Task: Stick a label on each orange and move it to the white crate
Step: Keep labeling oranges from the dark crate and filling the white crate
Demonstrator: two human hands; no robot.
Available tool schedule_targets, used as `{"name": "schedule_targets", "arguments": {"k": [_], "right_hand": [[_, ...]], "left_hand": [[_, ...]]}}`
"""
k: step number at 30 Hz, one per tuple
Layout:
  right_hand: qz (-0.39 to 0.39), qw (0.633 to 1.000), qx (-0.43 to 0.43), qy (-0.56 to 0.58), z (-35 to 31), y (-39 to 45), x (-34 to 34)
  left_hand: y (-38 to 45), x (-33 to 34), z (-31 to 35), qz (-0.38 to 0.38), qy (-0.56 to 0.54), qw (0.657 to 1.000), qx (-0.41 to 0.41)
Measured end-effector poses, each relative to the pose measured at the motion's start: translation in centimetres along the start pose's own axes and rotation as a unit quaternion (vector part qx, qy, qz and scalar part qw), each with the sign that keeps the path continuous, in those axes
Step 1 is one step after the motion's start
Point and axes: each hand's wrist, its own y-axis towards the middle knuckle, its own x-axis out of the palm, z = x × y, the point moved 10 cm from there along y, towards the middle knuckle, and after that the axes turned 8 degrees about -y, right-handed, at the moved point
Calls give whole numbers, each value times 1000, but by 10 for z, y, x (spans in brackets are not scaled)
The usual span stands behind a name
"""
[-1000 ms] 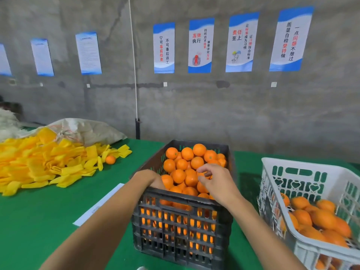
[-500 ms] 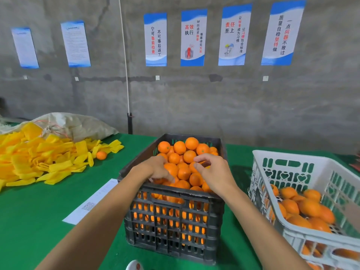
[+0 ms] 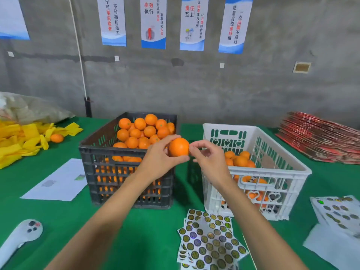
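My left hand (image 3: 158,159) grips one orange (image 3: 178,147) in the air between the two crates. My right hand (image 3: 209,157) is beside it, with thumb and forefinger curled against the orange's right side; whether they pinch a label I cannot tell. The black crate (image 3: 109,152) on the left is heaped with several oranges. The white crate (image 3: 272,172) on the right holds several oranges low inside. A sheet of round labels (image 3: 210,240) lies on the green table in front of the white crate.
More label sheets (image 3: 337,211) lie at the right. A white handheld device (image 3: 21,236) rests at the bottom left, a paper sheet (image 3: 58,182) left of the black crate. Yellow foam nets (image 3: 19,141) with a loose orange (image 3: 56,138) sit far left, red flat cartons (image 3: 321,139) far right.
Both hands have come out of the black crate; the left one has lifted an orange up and to the right. The view has tilted down and right, showing the label sheets.
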Motion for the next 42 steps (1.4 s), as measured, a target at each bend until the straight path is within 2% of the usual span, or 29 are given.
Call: {"name": "schedule_targets", "arguments": {"k": [6,10,13,16,19,22,27,31,35,42], "right_hand": [[-11,996,87,24,70,-77,-12],[-33,990,137,-2,114,-116,-4],[-57,986,156,-34,138,-136,5],[-85,973,150,-151,159,-148,7],[-135,928,138,-318,180,-166,13],[-144,902,117,-389,191,-185,20],[-132,883,58,-447,184,-186,26],[-113,901,59,-414,180,-184,29],[-105,905,99,-399,184,-179,32],[-137,895,105,-410,192,-180,39]], "left_hand": [[-77,66,-46,-38,-89,992,-79],[-120,102,-93,-44,-139,975,-169],[-143,119,-117,-38,-153,966,-207],[-161,130,-136,-29,-163,957,-239],[-176,135,-151,-12,-182,946,-268],[-182,134,-157,20,-214,938,-271],[-187,134,-159,55,-259,926,-269],[-190,135,-162,63,-275,920,-271],[-192,132,-165,82,-292,914,-270],[-193,129,-166,108,-313,908,-257]]}}
